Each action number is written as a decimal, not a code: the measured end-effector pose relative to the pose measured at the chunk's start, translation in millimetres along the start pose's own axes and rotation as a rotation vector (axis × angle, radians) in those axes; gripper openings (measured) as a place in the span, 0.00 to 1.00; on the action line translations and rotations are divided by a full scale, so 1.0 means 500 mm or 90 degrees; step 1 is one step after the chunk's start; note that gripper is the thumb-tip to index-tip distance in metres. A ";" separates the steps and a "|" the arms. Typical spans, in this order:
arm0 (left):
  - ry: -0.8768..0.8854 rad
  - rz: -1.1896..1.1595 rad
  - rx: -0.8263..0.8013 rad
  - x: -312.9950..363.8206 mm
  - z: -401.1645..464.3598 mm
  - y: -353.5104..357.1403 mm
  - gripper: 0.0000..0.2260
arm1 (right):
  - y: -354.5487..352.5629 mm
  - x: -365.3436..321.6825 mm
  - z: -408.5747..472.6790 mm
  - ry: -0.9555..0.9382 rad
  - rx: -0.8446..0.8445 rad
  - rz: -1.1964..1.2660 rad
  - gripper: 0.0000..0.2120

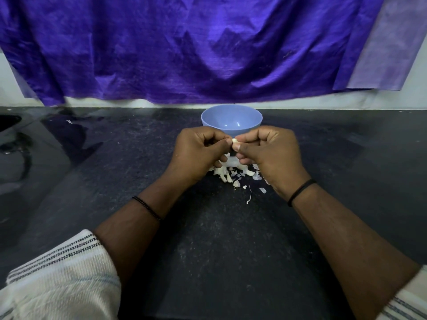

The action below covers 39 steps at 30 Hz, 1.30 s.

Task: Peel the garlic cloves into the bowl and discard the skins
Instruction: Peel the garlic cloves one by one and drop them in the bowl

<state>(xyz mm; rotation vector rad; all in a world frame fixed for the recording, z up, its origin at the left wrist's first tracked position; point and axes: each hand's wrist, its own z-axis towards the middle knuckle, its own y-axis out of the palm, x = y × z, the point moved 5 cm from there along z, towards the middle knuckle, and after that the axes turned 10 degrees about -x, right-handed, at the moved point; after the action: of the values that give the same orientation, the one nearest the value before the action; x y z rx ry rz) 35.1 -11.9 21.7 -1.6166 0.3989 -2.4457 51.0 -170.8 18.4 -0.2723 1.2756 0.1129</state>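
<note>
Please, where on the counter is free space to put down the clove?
Bare black counter lies right of the blue bowl, and also left of it, and near between the forearms. It is crowded under both hands, where the garlic pile and skins lie before the bowl.

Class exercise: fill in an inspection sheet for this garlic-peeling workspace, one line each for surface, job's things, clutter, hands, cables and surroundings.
Surface: dark speckled countertop, glossy at the left.
Job's things: blue bowl stands upright behind the hands; the part of its inside that shows holds nothing. A garlic clove is held above a pile of cloves and skins.
Clutter: loose skin flakes scattered on the counter nearer the person than the pile.
Hands: left hand and right hand both pinch the clove between thumb and fingers; a dark band on each wrist.
Cables: nothing seen.
Surroundings: purple cloth hanging over a white wall behind the counter.
</note>
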 end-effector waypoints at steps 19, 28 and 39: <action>-0.021 -0.006 0.094 -0.008 0.005 0.012 0.04 | 0.016 0.008 -0.003 0.017 0.004 0.044 0.04; -0.041 -0.031 0.102 -0.013 0.005 0.010 0.03 | 0.022 0.002 -0.008 0.004 0.005 0.127 0.05; -0.027 -0.044 0.108 -0.005 0.003 0.012 0.04 | 0.018 0.007 -0.004 0.001 0.001 0.166 0.03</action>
<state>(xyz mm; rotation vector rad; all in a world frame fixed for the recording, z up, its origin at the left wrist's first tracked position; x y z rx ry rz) 37.5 -17.2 18.3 -1.6333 0.1263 -2.4157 48.1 -162.9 13.1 -0.1033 1.3078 0.3338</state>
